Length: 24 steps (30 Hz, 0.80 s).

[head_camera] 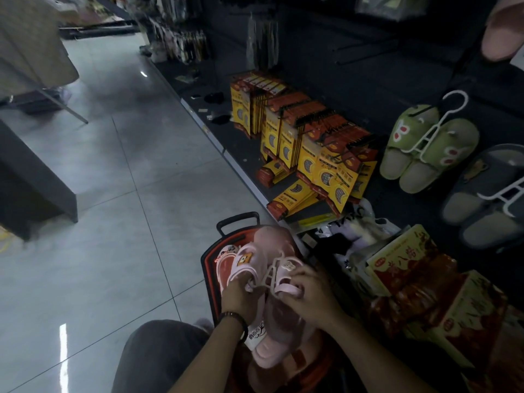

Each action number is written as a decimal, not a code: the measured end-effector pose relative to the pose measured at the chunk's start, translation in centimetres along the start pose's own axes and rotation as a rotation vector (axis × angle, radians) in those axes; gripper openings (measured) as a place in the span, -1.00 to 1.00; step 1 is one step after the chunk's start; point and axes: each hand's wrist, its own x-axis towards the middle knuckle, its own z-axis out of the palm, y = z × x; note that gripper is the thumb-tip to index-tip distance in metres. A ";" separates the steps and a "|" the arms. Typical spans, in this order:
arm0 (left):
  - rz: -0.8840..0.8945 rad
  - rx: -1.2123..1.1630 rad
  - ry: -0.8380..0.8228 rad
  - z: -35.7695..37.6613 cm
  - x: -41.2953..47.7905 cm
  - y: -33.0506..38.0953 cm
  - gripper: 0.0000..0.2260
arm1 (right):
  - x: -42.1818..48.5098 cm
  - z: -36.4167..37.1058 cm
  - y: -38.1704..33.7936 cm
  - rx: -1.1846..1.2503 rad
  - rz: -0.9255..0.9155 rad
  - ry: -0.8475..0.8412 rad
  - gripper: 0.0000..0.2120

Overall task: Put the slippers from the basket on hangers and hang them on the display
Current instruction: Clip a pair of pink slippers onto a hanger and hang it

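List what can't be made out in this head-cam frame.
All head view:
- Red plastic basket contents: mostly hidden by the left hand, right hand and the small pink slippers they grip.
- White plastic hanger seating: covered by both hands.
- Large pink slipper, top right: cut by frame edge.
- Far hanging goods: blurred, dim.
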 end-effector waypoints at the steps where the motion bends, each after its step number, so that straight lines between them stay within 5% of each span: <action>1: -0.002 0.001 0.002 0.0 0.1 0.0 -0.64 | 0.0 -0.5 -0.7 0.046 0.024 0.000 -0.75; 7: 0.001 -0.085 0.033 0.7 -0.2 -0.1 -0.74 | 4.6 -1.9 -0.2 0.089 0.259 0.015 -0.85; 15: -0.005 -0.202 0.069 2.3 0.7 -0.3 -0.85 | 11.5 0.0 1.1 -0.118 0.346 -0.186 -0.68; 24: 0.022 -0.239 0.078 2.0 0.7 0.0 -0.86 | 15.0 1.5 2.0 0.456 0.594 -0.194 -0.57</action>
